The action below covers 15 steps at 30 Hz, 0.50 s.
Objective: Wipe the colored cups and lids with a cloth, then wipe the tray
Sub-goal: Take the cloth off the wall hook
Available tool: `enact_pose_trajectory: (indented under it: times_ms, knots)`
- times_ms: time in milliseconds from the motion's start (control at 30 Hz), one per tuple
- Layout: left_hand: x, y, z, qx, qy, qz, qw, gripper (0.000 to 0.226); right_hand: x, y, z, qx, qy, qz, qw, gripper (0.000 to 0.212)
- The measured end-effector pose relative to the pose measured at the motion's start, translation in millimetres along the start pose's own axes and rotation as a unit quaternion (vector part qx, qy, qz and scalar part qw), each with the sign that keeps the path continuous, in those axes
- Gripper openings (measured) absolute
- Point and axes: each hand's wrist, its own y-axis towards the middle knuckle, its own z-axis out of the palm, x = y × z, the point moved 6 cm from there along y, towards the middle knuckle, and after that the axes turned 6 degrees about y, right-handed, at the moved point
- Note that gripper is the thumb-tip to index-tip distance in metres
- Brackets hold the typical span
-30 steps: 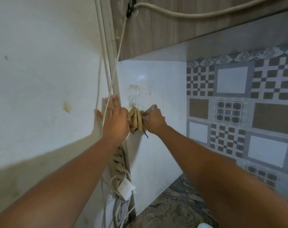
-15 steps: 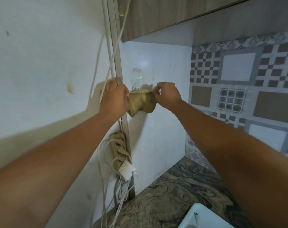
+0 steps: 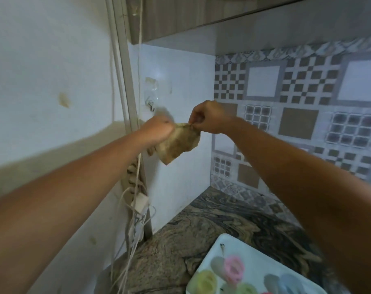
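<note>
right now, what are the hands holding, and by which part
A tan cloth, held up in the air. The right hand pinches its upper right corner; the left hand grips its upper left edge.

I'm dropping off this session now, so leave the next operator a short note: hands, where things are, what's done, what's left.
Left hand: grips the cloth at its left side.
Right hand: pinches the cloth's top right corner.
Cloth: held in the air, below and right of the wall hook, not on it.
Colored cups and lids: in the white tray on the counter, lower right, partly cut off by the frame.
Done: cloth in hand.
Left: wipe cups and lids, then the tray.
</note>
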Motion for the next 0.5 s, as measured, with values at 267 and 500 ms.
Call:
enact_pose_trajectory:
  times_ms: [267,500]
  knots:
    - [-38.3,-20.9,96.2,0.198,-0.188,-0.086,0.958,0.022,-96.8,-78.3,-2.3,-0.051,0.025,0.206,0.977,0.065]
    - [-45.6,-37.0,199.6,0.259,-0.296,-0.173,0.903,0.024,-170.0,-198.3,59.1,0.159,0.415,0.450,0.774,0.091]
